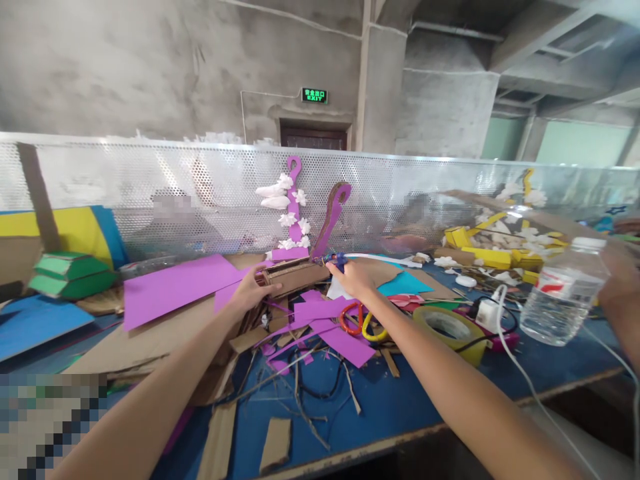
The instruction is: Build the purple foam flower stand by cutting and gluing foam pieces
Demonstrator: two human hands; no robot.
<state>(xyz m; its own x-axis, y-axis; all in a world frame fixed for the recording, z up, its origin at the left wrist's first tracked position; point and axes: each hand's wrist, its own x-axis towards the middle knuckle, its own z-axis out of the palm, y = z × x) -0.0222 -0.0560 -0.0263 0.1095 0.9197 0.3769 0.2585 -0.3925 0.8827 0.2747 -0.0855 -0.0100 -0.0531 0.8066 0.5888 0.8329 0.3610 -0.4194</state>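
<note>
A bare concrete wall (pixel 125 67), broken by a dark doorway (pixel 314 137), fills the background, and a perforated metal screen (pixel 220 200) runs across in front of it. Before the screen lies the blue table (pixel 250 423), its near edge worn and its top strewn with cardboard and purple cuttings. A large purple sheet (pixel 175 293) lies at left; a clear water bottle (pixel 563 300) stands at right. Mid-table, towards the screen, is a narrow cardboard box (pixel 297 277), its left end held between the thumb and fingers of the left hand (pixel 253 290). A roll of tape (pixel 423 323) lies beyond the scissors (pixel 360 320). The right hand (pixel 351 277) is closed around a small blue tool (pixel 339 259) at the box's right end; whether they touch, I cannot tell.
</note>
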